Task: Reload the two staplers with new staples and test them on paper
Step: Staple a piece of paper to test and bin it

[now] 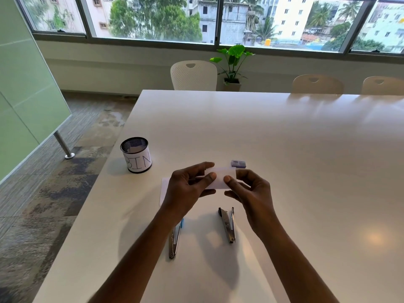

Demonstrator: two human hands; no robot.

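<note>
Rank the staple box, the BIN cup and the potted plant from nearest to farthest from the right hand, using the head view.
1. Staple box: on the table, just beyond the right hand holding the paper slip.
2. BIN cup: off to the left, near the table's left edge.
3. Potted plant: beyond the table's far end.

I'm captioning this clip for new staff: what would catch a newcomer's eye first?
The left hand and right hand pinch a white paper slip above the white table, centre frame. Nearer the person lie a blue stapler and a black stapler; a mesh cup marked BIN stands by the table's left edge.
</note>
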